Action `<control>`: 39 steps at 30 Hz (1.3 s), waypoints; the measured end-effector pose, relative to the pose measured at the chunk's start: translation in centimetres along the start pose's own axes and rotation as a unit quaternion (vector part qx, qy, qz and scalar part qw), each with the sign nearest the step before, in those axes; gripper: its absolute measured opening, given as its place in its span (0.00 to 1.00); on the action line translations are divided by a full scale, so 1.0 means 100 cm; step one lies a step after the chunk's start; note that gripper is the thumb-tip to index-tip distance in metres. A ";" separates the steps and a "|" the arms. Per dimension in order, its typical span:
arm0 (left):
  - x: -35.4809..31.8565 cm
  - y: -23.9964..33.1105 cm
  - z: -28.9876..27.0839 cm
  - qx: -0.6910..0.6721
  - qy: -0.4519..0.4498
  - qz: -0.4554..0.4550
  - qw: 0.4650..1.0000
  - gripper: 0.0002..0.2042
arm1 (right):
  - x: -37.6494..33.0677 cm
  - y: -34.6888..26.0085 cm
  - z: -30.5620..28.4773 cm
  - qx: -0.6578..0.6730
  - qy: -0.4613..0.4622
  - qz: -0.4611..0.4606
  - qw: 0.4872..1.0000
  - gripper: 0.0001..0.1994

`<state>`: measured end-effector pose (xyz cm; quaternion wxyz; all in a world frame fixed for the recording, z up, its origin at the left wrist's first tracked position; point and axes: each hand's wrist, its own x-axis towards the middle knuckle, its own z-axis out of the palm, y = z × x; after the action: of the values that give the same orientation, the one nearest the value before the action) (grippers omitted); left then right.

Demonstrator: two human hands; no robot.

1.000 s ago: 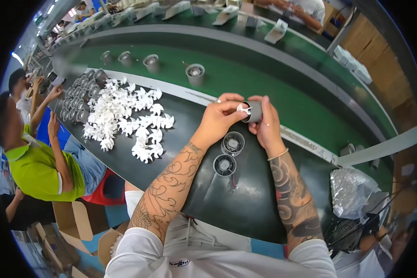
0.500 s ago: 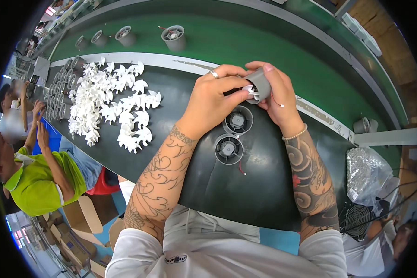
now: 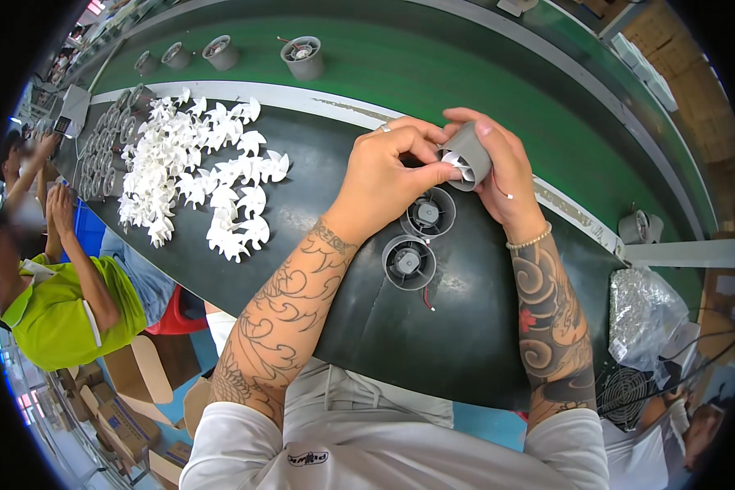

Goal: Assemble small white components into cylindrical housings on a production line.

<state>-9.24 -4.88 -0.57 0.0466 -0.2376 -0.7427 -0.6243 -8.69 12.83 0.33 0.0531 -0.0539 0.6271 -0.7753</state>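
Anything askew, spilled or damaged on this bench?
Nothing stands out. The right hand holds a grey fan housing while the left hand presses a white impeller into it. Two more housings sit upright below; the loose white impellers lie heaped but on the bench.

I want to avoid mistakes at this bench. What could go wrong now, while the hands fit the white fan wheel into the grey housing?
The white fan wheel may sit tilted, since the left hand pinches only its edge. The grey housing might slip from the right hand onto the two housings below.
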 end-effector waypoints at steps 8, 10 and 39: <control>0.004 -0.016 -0.014 -0.237 -0.037 -0.085 0.967 0.16 | 0.000 0.006 0.012 -0.125 0.000 -0.066 0.990 0.22; 0.006 -0.018 -0.007 -0.227 -0.026 -0.063 0.971 0.14 | 0.001 0.010 0.009 -0.102 0.011 -0.067 0.992 0.21; -0.009 0.008 -0.033 0.351 -0.022 0.076 0.933 0.17 | -0.087 -0.014 -0.144 -0.743 0.468 0.031 0.477 0.28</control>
<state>-8.84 -8.19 0.48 0.1584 -0.2758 -0.8948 -0.3132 -2.26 28.37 -1.43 -0.2840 0.3172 0.9020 0.0723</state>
